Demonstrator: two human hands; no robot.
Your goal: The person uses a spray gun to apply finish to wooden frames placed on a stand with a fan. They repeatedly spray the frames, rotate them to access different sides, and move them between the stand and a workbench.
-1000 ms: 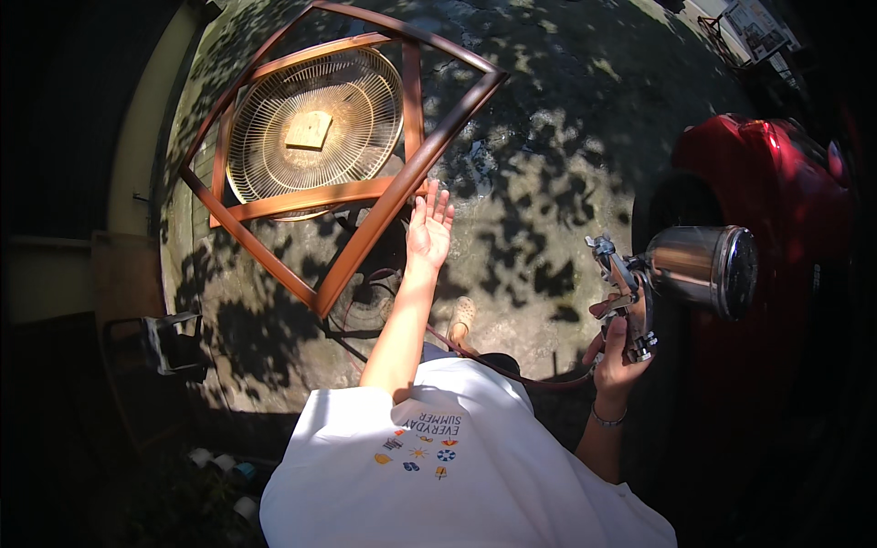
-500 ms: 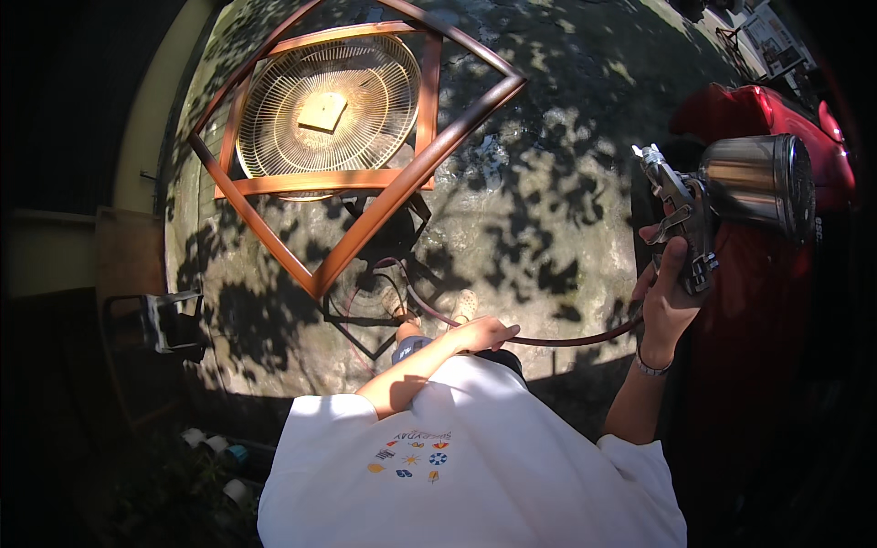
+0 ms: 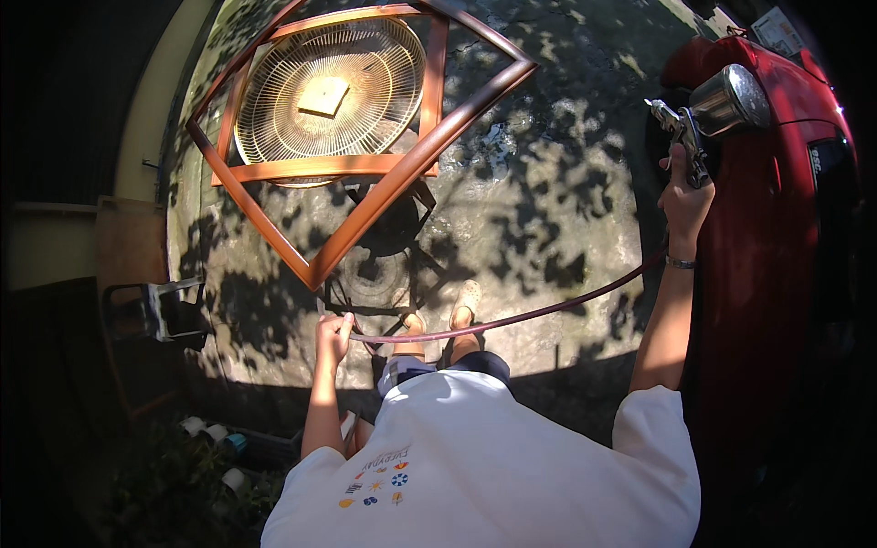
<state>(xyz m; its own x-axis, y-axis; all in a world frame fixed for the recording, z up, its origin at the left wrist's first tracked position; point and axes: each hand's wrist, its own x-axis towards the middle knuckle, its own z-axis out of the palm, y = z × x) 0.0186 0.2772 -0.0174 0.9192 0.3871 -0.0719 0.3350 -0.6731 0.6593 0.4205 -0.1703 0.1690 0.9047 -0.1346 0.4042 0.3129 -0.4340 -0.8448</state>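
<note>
My right hand [image 3: 687, 196] is stretched out far to the right, its fingers wrapped round the grip of a metal spray gun [image 3: 689, 144]. The gun's silvery paint cup [image 3: 736, 99] tilts to the right. A dark red hose [image 3: 512, 321] runs from below that hand across my front to my left hand [image 3: 333, 340]. There my left fingers are closed round it. Beyond my left hand, a diamond-turned brown wooden frame [image 3: 379, 221] overlaps a second wooden frame [image 3: 315, 168]. Both rest over a round wire fan grille [image 3: 375, 91] with a square block [image 3: 323, 95] at its middle.
A red vehicle [image 3: 763, 228] stands close along the right side. At the left are a small grey stand [image 3: 174, 309] and a board [image 3: 131, 242] by the wall. Potted plants [image 3: 174, 489] sit at lower left. Tree shadows dapple the concrete floor [image 3: 548, 219].
My left hand has moved left from in front of my waist, and the hose now stretches across my front. My right hand has moved farther away with the spray gun.
</note>
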